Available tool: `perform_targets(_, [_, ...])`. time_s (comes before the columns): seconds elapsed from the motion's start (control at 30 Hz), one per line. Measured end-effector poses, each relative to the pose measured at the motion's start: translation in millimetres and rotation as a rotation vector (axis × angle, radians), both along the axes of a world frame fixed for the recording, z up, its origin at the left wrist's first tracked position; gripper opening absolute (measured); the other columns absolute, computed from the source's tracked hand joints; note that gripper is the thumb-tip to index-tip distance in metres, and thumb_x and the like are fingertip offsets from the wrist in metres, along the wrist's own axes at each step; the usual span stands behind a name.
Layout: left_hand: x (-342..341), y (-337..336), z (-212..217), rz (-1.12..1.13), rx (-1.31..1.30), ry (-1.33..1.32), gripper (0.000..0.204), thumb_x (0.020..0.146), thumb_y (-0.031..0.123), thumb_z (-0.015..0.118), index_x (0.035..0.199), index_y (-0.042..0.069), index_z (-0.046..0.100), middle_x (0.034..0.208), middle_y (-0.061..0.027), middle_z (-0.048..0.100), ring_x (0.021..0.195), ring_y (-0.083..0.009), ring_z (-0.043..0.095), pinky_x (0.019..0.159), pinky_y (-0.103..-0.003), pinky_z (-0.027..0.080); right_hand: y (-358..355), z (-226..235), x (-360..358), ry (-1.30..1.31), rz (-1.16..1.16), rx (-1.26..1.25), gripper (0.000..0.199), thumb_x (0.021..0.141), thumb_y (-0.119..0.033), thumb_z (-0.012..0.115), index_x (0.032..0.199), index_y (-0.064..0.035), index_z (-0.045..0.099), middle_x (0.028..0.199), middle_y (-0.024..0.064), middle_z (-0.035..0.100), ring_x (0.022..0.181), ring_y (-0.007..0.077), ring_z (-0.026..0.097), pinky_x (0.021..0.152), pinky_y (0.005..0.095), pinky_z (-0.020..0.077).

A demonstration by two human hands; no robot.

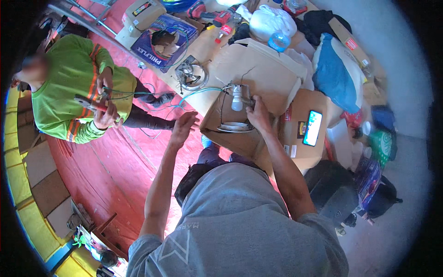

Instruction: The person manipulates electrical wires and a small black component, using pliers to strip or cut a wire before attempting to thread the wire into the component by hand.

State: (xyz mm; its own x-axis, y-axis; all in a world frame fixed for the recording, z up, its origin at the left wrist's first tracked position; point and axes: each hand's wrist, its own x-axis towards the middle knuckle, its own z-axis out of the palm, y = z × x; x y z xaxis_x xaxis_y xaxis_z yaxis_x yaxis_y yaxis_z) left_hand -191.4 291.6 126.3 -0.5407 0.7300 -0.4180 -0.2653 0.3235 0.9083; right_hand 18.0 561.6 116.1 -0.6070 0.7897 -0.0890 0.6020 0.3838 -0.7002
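My right hand (259, 114) is closed on the side of a light fixture, a metal frame with a white bulb (237, 102) at its upper part and a round white-rimmed ring (235, 127) at its lower end. The fixture is over an open cardboard box (265, 60). My left hand (185, 126) hangs in the air left of the box, fingers apart, with nothing visible in it. Thin green-blue wires (194, 92) run from the fixture past my left hand toward a co-worker. A second ring-shaped fixture (193, 75) lies on the table to the left.
On the left, a co-worker in a green sweatshirt (69, 87) holds red-handled pliers (91, 103) and the wires. A lit phone (313, 128) lies on a closed carton (302, 152) to my right. Behind are a purple box (161, 44), a red drill (225, 16) and a water bottle (278, 41).
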Motion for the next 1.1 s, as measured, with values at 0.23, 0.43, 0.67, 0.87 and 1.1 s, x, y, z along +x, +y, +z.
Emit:
perform_targets(0.23, [-9.7,6.9,-74.9,0.167,-0.106,-0.034,0.038,0.102,0.026,0.061,0.130,0.000,0.062,0.106,-0.0102,0.072,0.081,-0.0188,0.071,0.068,-0.032,0.055,4.8,-1.0,25.6,0.082,0.031,-0.152,0.035,0.095,-0.002,0.063,0.130,0.0016,0.057,0.116,0.0241,0.068,0.107,0.0367,0.069,0.097,0.0455,0.0529])
perform_targets(0.43, [-12.6,4.4,-97.4,0.296,-0.129,-0.038,0.028,0.099,0.016,0.062,0.123,0.001,0.064,0.100,-0.0087,0.071,0.077,-0.0162,0.070,0.065,-0.031,0.055,-10.2,0.7,47.4,0.205,-0.026,-0.138,0.040,0.100,-0.010,0.067,0.137,0.0004,0.057,0.117,0.0186,0.064,0.105,0.0307,0.065,0.093,0.0412,0.0526])
perform_targets(0.67, [-11.8,53.3,-17.2,0.194,0.115,0.557,0.025,0.104,0.016,0.062,0.122,0.001,0.067,0.119,-0.0170,0.071,0.105,-0.0271,0.068,0.084,-0.042,0.056,-35.8,48.1,40.8,0.329,0.166,0.017,0.039,0.098,-0.002,0.066,0.135,-0.0019,0.057,0.118,0.0150,0.062,0.110,0.0274,0.064,0.095,0.0386,0.0515])
perform_targets(0.87, [-49.3,93.9,-57.8,-0.195,-0.173,0.921,0.043,0.097,0.031,0.068,0.133,0.008,0.065,0.125,-0.0240,0.069,0.116,-0.0454,0.061,0.098,-0.060,0.048,-38.5,32.2,49.8,0.438,0.171,-0.367,0.043,0.090,0.005,0.071,0.130,-0.0009,0.059,0.123,0.0122,0.064,0.115,0.0220,0.064,0.100,0.0338,0.0507])
perform_targets(1.1, [-54.4,126.3,-56.8,-0.333,-0.320,0.986,0.062,0.085,0.025,0.079,0.141,0.013,0.057,0.129,-0.0224,0.065,0.124,-0.0446,0.059,0.098,-0.065,0.047,-31.8,29.6,56.4,0.484,0.030,-0.672,0.053,0.071,0.008,0.074,0.121,-0.0053,0.061,0.105,0.0006,0.063,0.106,0.0126,0.062,0.093,0.0288,0.0502])
